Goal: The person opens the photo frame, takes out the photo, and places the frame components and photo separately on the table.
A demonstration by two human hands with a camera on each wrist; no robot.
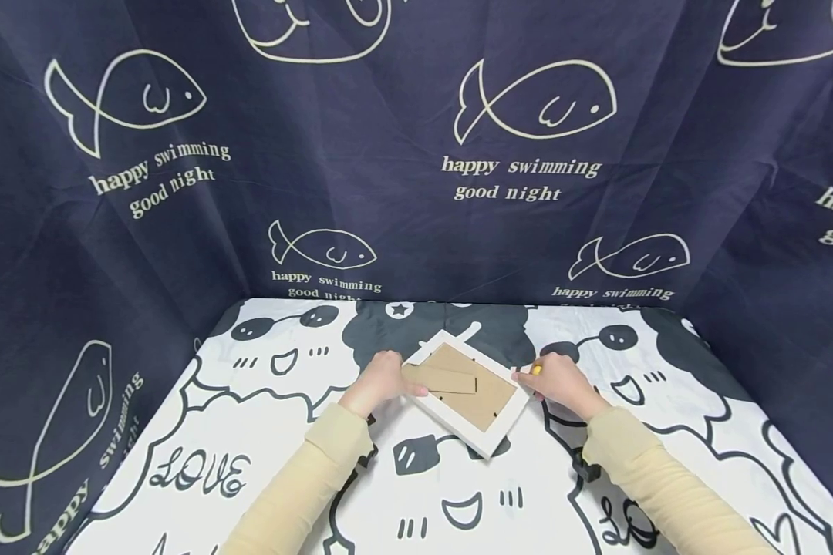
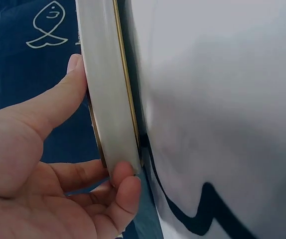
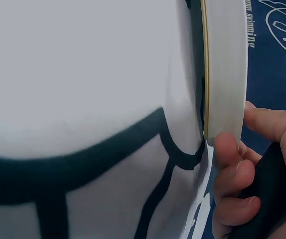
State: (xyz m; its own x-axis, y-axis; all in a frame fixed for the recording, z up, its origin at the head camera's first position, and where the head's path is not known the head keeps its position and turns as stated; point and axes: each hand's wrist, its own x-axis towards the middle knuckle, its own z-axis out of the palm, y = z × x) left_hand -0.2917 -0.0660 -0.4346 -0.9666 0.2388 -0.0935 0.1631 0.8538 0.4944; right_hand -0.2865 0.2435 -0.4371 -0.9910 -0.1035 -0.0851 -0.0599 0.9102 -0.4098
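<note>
A white picture frame (image 1: pixel 508 418) is held at a slant above the cloth, its brown backing board (image 1: pixel 491 397) facing up. Across the board lies a tan stand flap (image 1: pixel 451 380), and small dark tabs show along its edge. My left hand (image 1: pixel 380 379) grips the left corner, the thumb on the back side and fingers curled at the edge. At the right corner, my right hand (image 1: pixel 564 383) pinches the frame between thumb and fingers. That hand also holds a black handle (image 3: pixel 262 199); a yellow part (image 1: pixel 537 370) shows in the head view. The handle's kind is hidden.
A white cloth (image 1: pixel 278 455) with black cartoon drawings covers the table. Dark blue curtains (image 1: pixel 403 154) printed with fish stand behind and at both sides. A dark wrist strap (image 1: pixel 586 467) shows by the right sleeve.
</note>
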